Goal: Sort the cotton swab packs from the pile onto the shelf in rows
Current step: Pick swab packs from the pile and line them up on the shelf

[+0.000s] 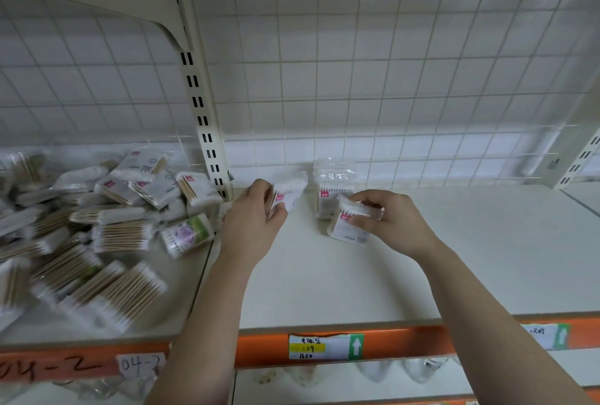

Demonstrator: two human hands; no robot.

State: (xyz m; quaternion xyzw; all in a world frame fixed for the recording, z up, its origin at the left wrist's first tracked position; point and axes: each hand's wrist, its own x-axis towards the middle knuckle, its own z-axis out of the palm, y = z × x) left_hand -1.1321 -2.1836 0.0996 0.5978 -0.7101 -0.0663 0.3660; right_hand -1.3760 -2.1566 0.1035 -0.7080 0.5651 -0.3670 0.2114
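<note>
White shelf (470, 258), back-left corner: the left hand (256, 213) grips a swab pack (290, 192); the right hand (391, 213) pinches a second pack (349, 226) before standing packs (332, 182) at the back edge. The pile (97, 229) covers the adjoining shelf.

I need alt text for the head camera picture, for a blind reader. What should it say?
A person's left hand grips one cotton swab pack and the right hand a second pack at a white shelf. Behind them a few standing packs are near the wire grid back; a loose pile of packs lies to the left.
</note>
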